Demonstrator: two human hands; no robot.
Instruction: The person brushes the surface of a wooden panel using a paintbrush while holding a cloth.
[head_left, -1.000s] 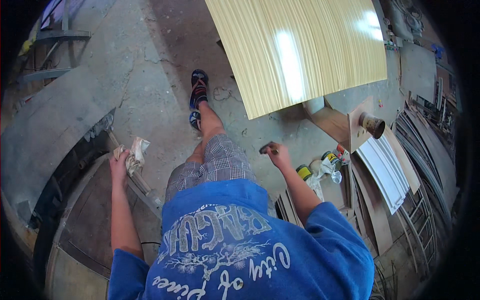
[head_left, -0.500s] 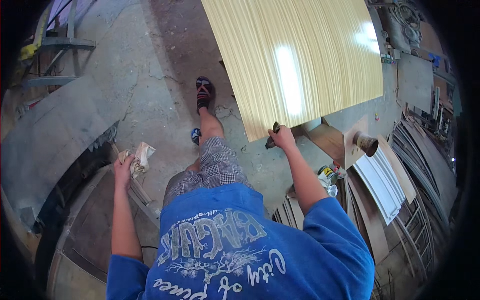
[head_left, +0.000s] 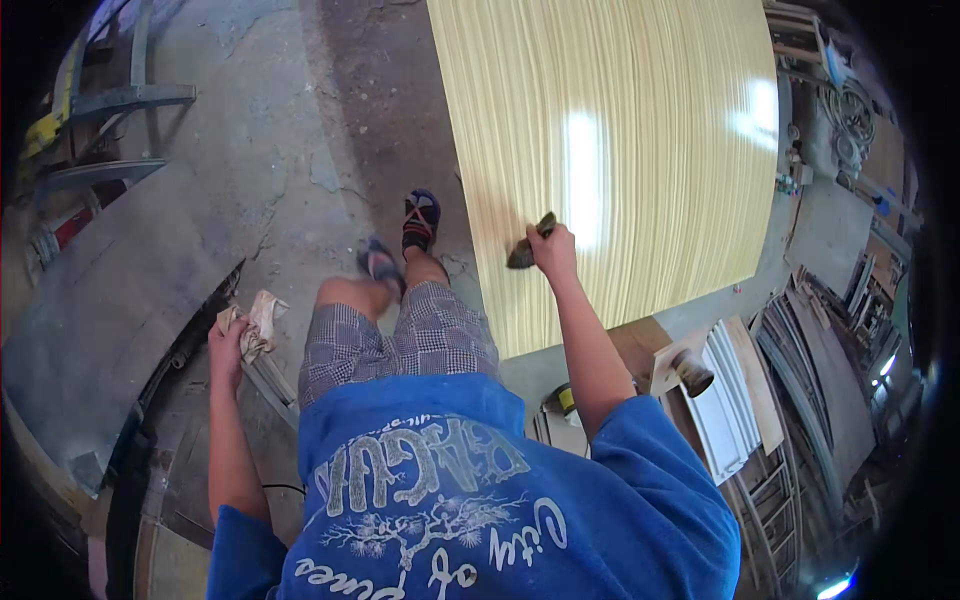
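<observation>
Concrete floor (head_left: 260,130) borders the glossy striped panel (head_left: 660,150) beneath a right hand (head_left: 556,250) gripping a dark brush (head_left: 521,256), left hand (head_left: 226,350) clutching cloth (head_left: 261,325).

right arm (head_left: 590,350) extended, left arm (head_left: 235,440) out to the side

the left hand (head_left: 226,345) sits near 9 o'clock in the view, curled into a grip, its bare forearm running almost toward 12. the right hand (head_left: 555,250), higher, is near 2 o'clock, also clenched, its bare forearm slanting toward 11.
</observation>
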